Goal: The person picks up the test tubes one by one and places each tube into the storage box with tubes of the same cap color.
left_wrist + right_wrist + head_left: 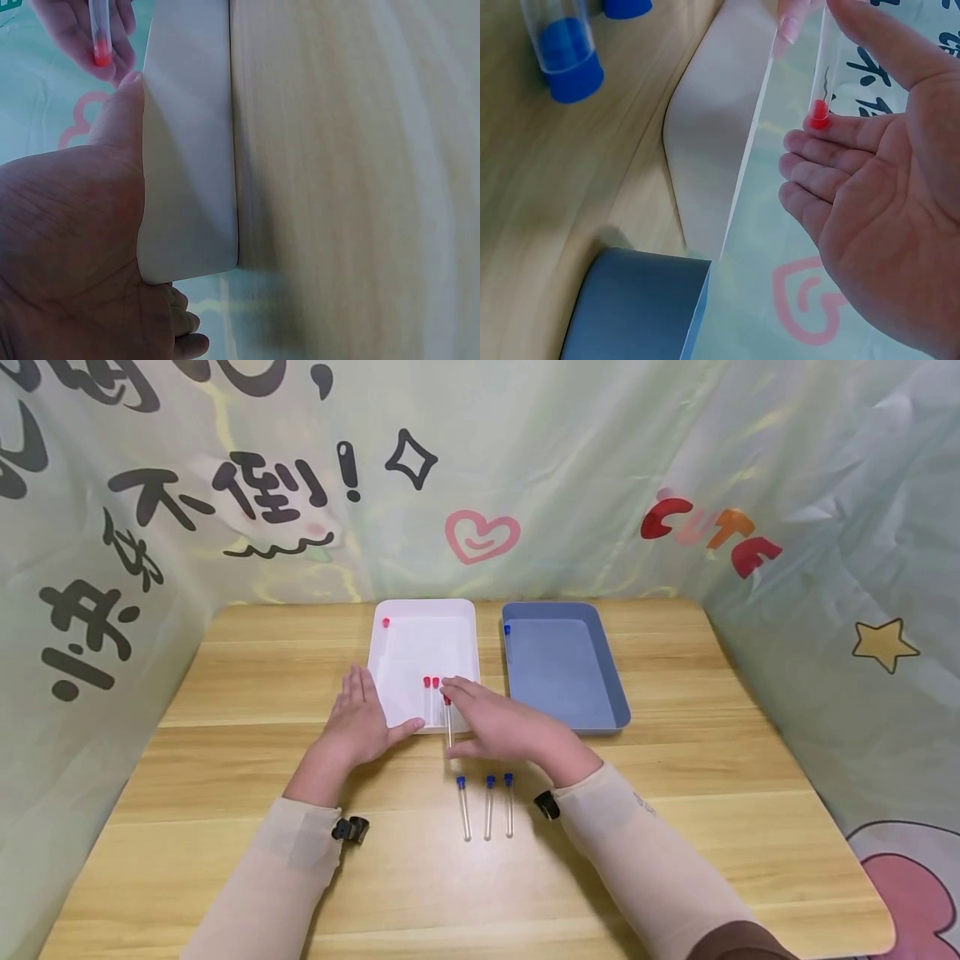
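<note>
My right hand point(502, 724) holds a red-capped test tube point(449, 720) lengthwise, thumb near the glass end and index finger at the cap. The tube is over the front edge of the white tray point(420, 647). In the right wrist view its red cap point(820, 114) rests against the index finger, the other fingers extended. My left hand point(354, 727) lies against the tray's front left corner, fingers straight along the side and thumb along the front rim. Two red-capped tubes point(431, 697) stand side by side inside the tray near its front, and another red cap point(386, 623) shows at the back left.
Right of the white tray sits a blue-grey tray point(566, 672) with a blue-capped tube point(507, 630) along its left wall. Three blue-capped tubes point(489, 807) lie on the wooden table point(225, 860) between the forearms. A printed cloth point(570, 485) hangs behind the table.
</note>
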`<state>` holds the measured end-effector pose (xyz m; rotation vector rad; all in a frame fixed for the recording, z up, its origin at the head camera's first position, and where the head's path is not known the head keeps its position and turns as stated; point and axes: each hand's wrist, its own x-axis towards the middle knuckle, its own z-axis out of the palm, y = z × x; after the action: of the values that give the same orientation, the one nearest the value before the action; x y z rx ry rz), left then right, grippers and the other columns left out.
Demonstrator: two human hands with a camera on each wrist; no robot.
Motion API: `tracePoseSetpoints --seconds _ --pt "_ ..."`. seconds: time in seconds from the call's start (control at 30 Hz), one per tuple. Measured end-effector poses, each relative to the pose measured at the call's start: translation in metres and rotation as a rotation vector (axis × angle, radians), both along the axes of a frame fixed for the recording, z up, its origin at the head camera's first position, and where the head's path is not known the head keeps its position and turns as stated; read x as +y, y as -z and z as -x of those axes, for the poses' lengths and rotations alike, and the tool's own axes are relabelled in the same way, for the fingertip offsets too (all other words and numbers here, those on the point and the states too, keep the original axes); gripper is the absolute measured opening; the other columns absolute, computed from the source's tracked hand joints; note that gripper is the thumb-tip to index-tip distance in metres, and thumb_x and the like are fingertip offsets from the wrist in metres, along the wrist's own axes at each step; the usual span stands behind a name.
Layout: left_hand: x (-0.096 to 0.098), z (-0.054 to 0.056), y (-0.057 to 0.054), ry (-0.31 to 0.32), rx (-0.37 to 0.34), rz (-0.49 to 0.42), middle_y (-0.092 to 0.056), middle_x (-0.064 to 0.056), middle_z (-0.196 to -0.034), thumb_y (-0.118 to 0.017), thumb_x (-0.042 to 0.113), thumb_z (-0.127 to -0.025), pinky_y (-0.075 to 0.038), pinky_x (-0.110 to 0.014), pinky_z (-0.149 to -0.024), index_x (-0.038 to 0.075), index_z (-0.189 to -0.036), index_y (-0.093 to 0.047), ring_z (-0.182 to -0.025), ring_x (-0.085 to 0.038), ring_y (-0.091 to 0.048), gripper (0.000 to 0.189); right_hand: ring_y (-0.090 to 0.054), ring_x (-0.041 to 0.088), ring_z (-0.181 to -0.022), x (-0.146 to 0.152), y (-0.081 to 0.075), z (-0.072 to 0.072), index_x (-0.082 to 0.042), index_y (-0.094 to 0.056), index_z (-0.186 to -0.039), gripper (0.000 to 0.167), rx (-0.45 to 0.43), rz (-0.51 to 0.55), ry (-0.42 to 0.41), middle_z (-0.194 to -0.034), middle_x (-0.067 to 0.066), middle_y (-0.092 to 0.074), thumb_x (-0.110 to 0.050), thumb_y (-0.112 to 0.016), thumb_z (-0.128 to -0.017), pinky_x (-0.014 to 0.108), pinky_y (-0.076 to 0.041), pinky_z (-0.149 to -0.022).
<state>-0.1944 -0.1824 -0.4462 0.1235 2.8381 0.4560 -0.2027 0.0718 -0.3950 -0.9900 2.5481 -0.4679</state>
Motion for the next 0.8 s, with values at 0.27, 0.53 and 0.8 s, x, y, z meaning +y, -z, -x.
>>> tracePoseSetpoints --seconds 0.27,0.53,0.8 --pt "0.000 0.000 0.000 -0.005 -0.003 -0.004 0.017 -0.040 -0.174 -0.054 0.076 -0.101 -0.011 -0.065 -0.137 -0.018 -0.163 0.013 -0.167 -0.056 0.006 0.131 -0.022 0.028 -0.170 -0.004 0.000 0.012 -0.003 -0.026 -0.171 0.095 0.019 0.023 0.017 -0.182 0.011 -0.022 -0.041 -0.078 -0.101 0.045 -0.027 -0.138" --pt "0.002 0.000 -0.001 -0.008 -0.009 -0.009 0.018 -0.040 -0.174 -0.054 0.075 -0.102 -0.010 -0.064 -0.137 -0.018 -0.164 0.012 -0.167 -0.056 0.007 0.130 -0.022 0.030 -0.170 -0.007 0.003 0.022 -0.001 -0.026 -0.171 0.097 0.061 0.009 0.021 -0.182 0.014 -0.024 -0.044 -0.077 -0.101 0.045 -0.024 -0.139" --pt "0.000 0.001 0.001 -0.013 -0.008 -0.004 0.018 -0.039 -0.174 -0.054 0.076 -0.101 -0.010 -0.064 -0.137 -0.018 -0.164 0.013 -0.167 -0.056 0.007 0.131 -0.025 0.031 -0.170 -0.011 0.010 0.034 0.000 -0.027 -0.170 0.097 0.093 -0.006 0.037 -0.180 0.016 -0.027 -0.043 -0.078 -0.100 0.045 -0.025 -0.139"
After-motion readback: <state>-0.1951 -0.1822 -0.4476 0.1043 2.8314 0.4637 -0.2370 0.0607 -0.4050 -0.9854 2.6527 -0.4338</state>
